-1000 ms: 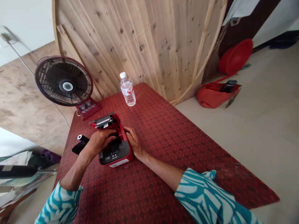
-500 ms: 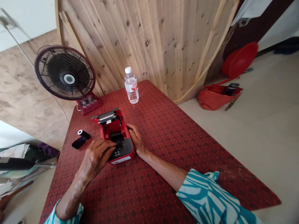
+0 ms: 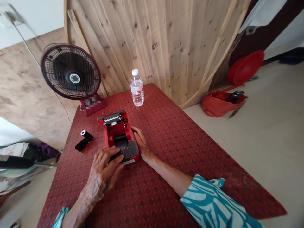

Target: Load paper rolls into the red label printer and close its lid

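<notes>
A small red printer [image 3: 120, 136] with its lid open stands on the red patterned table [image 3: 166, 133]. A dark roll sits inside its bay. My left hand [image 3: 104, 169] lies at the printer's near-left corner, fingers stretched out and spread, tips touching its black front panel. My right hand [image 3: 142, 143] rests flat against the printer's right side, steadying it. A black strip with a white-cored roll [image 3: 84, 140] lies on the table to the printer's left, apart from both hands.
A dark table fan [image 3: 71, 72] on a red base stands at the table's far left corner. A clear water bottle [image 3: 137, 88] stands behind the printer. A round wooden board leans behind the table. Red bag and basin lie on the floor at right.
My left hand has drawn back out of the printer's bay toward me and now lies spread at its front corner. The right hand has stayed on the printer's side.
</notes>
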### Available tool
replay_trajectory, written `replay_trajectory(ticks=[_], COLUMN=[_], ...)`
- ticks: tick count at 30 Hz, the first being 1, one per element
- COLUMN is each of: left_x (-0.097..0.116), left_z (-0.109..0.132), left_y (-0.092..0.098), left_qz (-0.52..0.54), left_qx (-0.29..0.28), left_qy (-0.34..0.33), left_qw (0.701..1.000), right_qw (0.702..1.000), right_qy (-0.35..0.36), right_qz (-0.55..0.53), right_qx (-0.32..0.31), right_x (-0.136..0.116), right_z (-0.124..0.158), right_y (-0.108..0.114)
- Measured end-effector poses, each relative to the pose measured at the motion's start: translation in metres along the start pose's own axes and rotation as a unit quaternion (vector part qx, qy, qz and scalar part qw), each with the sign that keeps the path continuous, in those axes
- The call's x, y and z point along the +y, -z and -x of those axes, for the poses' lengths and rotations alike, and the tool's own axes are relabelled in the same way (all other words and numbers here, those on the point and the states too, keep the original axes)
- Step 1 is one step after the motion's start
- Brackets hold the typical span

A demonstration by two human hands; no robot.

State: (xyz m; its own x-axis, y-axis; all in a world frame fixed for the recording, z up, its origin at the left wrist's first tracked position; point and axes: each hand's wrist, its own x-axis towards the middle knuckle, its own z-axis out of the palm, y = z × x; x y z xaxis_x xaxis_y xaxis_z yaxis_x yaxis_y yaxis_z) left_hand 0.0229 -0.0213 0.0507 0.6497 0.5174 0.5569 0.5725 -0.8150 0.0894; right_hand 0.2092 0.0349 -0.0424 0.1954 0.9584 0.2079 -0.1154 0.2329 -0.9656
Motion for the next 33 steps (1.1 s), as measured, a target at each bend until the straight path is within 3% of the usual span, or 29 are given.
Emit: replay_trajectory(ticks=[4, 8, 13, 19, 27, 33], left_x=[0.004, 0.006, 0.008, 0.01, 0.008, 0.0], left_z=[0.011, 0.018, 0.023, 0.025, 0.027, 0.027], left_y=[-0.008, -0.014, -0.018, -0.02, -0.021, -0.018], left_qz=[-0.025, -0.03, -0.038, -0.045, -0.04, 0.02], left_qx=[0.032, 0.053, 0.065, 0.073, 0.056, 0.044], left_qy=[0.004, 0.006, 0.02, 0.041, 0.043, 0.069], left_qw=[0.999, 0.998, 0.997, 0.995, 0.997, 0.996], right_qw=[0.999, 0.999, 0.999, 0.998, 0.988, 0.995], right_qy=[-0.041, -0.037, -0.001, 0.004, 0.112, 0.08], right_qz=[-0.014, -0.027, 0.003, 0.058, 0.094, 0.049], right_qx=[0.008, 0.025, -0.047, -0.024, -0.039, -0.038], right_x=[-0.003, -0.021, -0.06, -0.072, -0.047, -0.036], right_z=[-0.01, -0.05, -0.08, -0.059, -0.01, -0.002], right_y=[0.0, -0.005, -0.014, -0.01, 0.003, 0.003])
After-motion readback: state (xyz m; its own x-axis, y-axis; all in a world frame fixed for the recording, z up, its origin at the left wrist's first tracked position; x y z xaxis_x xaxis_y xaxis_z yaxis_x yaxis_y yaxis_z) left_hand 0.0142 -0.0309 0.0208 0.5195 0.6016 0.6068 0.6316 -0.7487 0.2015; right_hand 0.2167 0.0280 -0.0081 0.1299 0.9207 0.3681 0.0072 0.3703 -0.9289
